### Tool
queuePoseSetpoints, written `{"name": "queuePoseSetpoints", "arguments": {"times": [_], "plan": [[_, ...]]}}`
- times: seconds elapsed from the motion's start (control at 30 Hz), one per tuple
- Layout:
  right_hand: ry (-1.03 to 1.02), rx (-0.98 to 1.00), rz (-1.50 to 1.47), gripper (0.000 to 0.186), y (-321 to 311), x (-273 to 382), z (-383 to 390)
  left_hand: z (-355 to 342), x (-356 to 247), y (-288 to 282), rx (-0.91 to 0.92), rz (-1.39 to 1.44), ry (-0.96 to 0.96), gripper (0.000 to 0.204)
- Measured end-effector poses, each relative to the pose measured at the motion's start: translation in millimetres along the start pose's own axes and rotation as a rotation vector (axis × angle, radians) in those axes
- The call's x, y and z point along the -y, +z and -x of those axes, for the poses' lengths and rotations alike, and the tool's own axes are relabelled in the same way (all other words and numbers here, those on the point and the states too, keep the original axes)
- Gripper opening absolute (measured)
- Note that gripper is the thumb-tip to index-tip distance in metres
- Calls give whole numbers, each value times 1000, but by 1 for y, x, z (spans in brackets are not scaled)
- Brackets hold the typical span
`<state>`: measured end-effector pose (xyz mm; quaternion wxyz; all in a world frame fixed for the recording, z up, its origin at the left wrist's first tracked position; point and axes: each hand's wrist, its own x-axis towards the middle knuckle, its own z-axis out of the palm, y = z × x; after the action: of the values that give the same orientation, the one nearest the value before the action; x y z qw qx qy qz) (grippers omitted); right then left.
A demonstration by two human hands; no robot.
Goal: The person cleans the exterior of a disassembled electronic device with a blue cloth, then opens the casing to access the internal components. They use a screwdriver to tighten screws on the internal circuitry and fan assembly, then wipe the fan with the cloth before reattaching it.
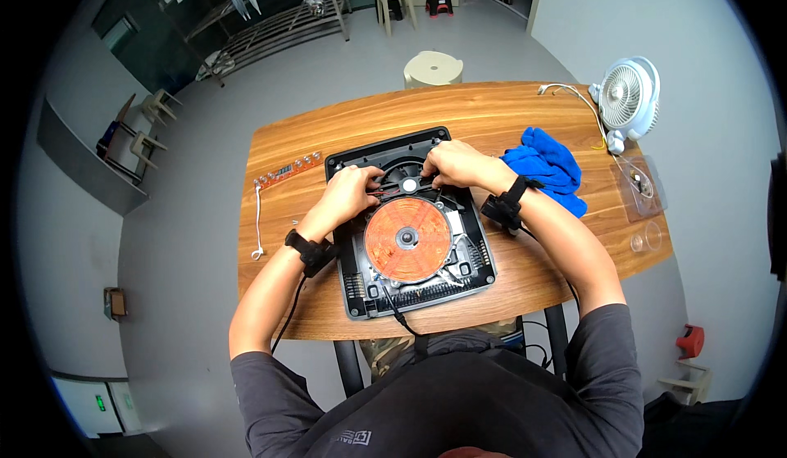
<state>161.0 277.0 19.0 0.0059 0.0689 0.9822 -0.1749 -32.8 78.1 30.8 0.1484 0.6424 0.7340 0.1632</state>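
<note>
An opened induction cooker base (346,249), a black shallow housing, lies on the wooden table in front of me. In its middle sits a round copper coil (385,249) with a metal hub. At the far end of the housing is a black cooling fan (403,171) with a pale round centre. My left hand (352,191) pinches the fan's left side, where thin red and dark wires run. On the other side my right hand (456,165) has its fingers curled on the fan's right edge. Both sets of fingertips are partly hidden.
Left of the housing lies a narrow orange circuit board (287,170) with a white cable (259,220). A blue cloth (545,167) is at the right, near a small white fan (628,97), a clear tray (639,188) and clear round pieces (645,238). A stool (433,68) stands beyond the table.
</note>
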Motion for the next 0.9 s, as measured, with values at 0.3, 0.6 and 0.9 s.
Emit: {"name": "queuePoseSetpoints", "arguments": {"times": [0.3,0.6,0.9], "plan": [[124,53,56,31,0,16,-8,28,29,-25,-19,147,41,25],[121,43,41,32,0,14,-10,43,35,-17,-23,173,-98,13],[98,23,67,30,0,14,-6,48,43,1,-57,-28,71,10]]}}
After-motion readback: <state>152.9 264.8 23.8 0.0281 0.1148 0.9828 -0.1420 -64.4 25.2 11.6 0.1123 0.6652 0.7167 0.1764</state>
